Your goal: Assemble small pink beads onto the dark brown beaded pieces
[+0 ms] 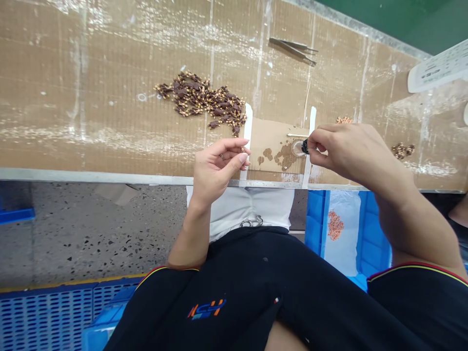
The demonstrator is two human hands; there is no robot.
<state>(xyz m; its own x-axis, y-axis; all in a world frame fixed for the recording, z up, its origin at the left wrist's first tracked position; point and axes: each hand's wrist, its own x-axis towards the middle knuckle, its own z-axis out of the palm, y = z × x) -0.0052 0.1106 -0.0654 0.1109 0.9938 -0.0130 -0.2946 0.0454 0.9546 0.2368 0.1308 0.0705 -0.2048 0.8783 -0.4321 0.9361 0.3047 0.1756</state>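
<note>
My left hand (223,168) is above the table's front edge, thumb and fingertips close together in a pinch. A tiny brownish piece seems to be between them, too small to name. My right hand (341,146) grips a small black ribbed cap (304,146) beside a clear round container (298,148). Both are over a cardboard sheet (270,131) with dark wet stains, taped down by white strips. A cotton swab (298,135) lies just behind the container. Left of the sheet spreads a pile of small parts, dark brown with gold ends (204,97).
Metal tweezers (294,50) lie farther back on the cardboard-covered table (120,131). Small heaps of copper-coloured parts (343,120) and brown-gold parts (402,150) are at the right. A white container (438,68) stands back right. Below the edge is a blue crate (373,243).
</note>
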